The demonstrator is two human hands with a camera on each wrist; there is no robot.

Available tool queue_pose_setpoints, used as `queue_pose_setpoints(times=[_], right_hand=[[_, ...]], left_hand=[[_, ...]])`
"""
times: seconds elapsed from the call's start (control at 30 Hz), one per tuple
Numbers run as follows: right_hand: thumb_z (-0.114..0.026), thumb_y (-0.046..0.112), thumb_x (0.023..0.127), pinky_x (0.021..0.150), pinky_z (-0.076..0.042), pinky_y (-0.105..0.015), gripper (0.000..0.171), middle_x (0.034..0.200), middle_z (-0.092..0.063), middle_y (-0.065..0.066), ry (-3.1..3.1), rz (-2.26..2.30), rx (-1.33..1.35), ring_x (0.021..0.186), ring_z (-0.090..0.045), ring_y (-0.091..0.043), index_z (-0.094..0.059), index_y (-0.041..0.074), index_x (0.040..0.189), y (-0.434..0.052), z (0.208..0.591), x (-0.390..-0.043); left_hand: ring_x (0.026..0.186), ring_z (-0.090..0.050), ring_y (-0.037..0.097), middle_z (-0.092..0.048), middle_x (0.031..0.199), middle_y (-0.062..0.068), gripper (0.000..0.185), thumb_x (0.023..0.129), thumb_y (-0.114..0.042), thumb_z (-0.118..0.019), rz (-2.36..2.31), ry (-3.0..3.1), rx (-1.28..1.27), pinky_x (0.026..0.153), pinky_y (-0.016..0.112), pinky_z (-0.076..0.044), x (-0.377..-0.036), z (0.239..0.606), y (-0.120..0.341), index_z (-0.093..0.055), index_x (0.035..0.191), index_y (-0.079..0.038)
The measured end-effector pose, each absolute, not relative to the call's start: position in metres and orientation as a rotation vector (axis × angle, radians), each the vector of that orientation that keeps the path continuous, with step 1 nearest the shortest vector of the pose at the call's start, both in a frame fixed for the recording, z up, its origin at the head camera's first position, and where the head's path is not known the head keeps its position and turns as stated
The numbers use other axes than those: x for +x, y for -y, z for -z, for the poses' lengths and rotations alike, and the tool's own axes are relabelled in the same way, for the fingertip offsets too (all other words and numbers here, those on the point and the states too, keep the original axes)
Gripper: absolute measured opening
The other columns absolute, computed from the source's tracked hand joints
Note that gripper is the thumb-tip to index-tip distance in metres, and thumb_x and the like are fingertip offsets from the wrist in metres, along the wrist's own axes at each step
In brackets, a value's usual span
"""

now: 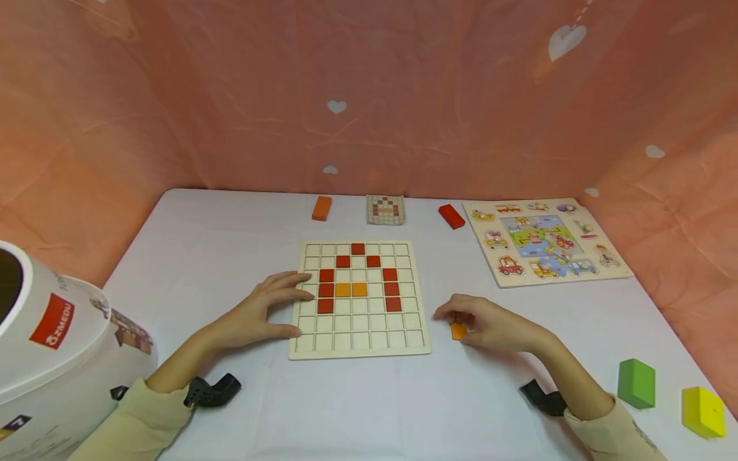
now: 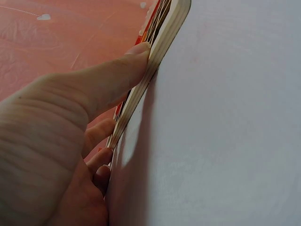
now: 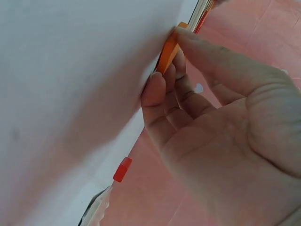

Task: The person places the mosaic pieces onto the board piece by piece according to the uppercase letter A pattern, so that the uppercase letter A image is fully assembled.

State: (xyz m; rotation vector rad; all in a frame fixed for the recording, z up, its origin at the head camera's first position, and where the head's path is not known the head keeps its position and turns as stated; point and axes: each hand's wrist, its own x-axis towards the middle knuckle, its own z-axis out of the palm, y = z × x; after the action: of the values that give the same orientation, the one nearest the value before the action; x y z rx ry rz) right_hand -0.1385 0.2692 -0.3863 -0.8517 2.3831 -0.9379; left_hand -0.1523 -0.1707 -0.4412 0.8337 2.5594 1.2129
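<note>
A cream wooden grid board (image 1: pixel 352 342) lies flat in the middle of the table. Several red tiles (image 1: pixel 358 249) form an arch in its squares, and two orange tiles (image 1: pixel 343 290) sit side by side in one row inside the arch. At the board's left edge rests my left hand (image 1: pixel 262 307), fingers spread and fairly straight; the left wrist view shows its thumb (image 2: pixel 124 70) against the layered edge. To the right of the board, my right hand (image 1: pixel 490 323) pinches an orange block (image 3: pixel 170 49) between thumb and fingers, close over the white table.
Behind the board stand a small pattern card (image 1: pixel 385 210), an orange block (image 1: pixel 321 209) and a red block (image 1: pixel 451 216). A picture puzzle board (image 1: pixel 484 240) lies at the back right. Green (image 1: pixel 637 384) and yellow (image 1: pixel 703 412) blocks are front right; a white bucket (image 1: pixel 86 358) stands left.
</note>
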Motion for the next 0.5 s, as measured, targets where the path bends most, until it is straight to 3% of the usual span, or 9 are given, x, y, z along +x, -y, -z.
queue_pose_setpoints(times=[0.17, 0.5], right_hand=[[-0.069, -0.009, 0.085, 0.090, -0.050, -0.030, 0.038, 0.114, -0.063, 0.000, -2.397, 0.930, -0.851, 0.100, -0.057, -0.019, -0.065, 0.008, 0.119, -0.268, 0.385, -0.139], [-0.071, 0.000, 0.089, 0.080, -0.048, -0.028, 0.016, 0.097, -0.065, 0.000, -2.373, 1.066, -0.844, 0.092, -0.056, -0.020, -0.068, 0.007, 0.102, -0.245, 0.379, -0.156]], left_hand=[[0.147, -0.018, 0.035, -0.036, 0.157, 0.006, 0.054, 0.079, -0.033, -0.084, -1.223, -2.565, 0.853, 0.108, 0.071, -0.019, -0.151, 0.441, 0.171, -0.066, 0.128, -0.019], [0.145, -0.021, 0.037, -0.037, 0.156, 0.008, 0.052, 0.081, -0.032, -0.083, -1.225, -2.579, 0.892, 0.106, 0.072, -0.020, -0.152, 0.443, 0.172, -0.066, 0.128, -0.019]])
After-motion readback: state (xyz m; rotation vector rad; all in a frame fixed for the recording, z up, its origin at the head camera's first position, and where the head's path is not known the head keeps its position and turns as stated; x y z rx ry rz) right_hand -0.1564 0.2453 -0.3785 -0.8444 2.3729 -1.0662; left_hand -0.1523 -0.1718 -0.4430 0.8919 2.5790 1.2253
